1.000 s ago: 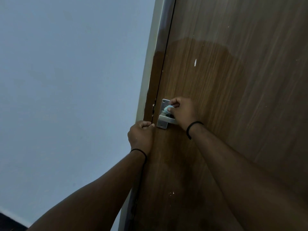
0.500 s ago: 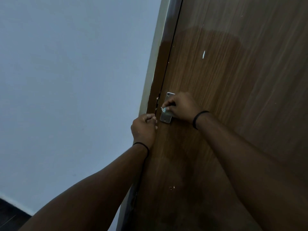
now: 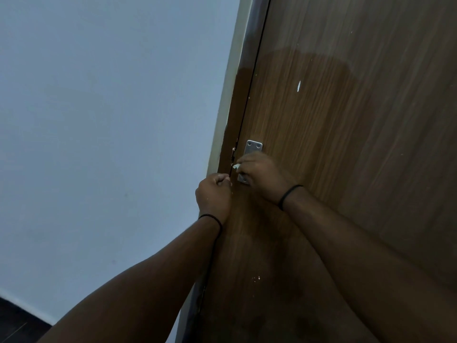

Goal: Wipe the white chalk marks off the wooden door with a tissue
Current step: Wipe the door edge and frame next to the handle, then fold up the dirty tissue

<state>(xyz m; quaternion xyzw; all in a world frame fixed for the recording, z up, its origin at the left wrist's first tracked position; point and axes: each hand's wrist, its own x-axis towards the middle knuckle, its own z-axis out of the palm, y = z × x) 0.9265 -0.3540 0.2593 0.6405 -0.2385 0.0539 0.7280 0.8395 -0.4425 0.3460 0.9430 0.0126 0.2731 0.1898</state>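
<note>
A brown wooden door (image 3: 333,149) fills the right half of the head view. A white mark (image 3: 299,85) sits high on it, and small white specks (image 3: 256,278) lie lower down. My right hand (image 3: 262,177) is curled over the metal handle plate (image 3: 252,147) and holds a crumpled tissue (image 3: 236,166), of which only a pale tip shows at the fingertips. My left hand (image 3: 214,195) is a fist by the door's left edge, just below and left of the right hand. What the left hand holds, if anything, is hidden.
A pale blue-grey wall (image 3: 103,144) takes up the left half. The door frame (image 3: 230,100) runs between wall and door. Dark floor (image 3: 17,320) shows at the bottom left corner.
My right hand slid left and down over the handle plate, so less of the tissue shows. The left hand stayed beside the door edge. The camera shifted slightly.
</note>
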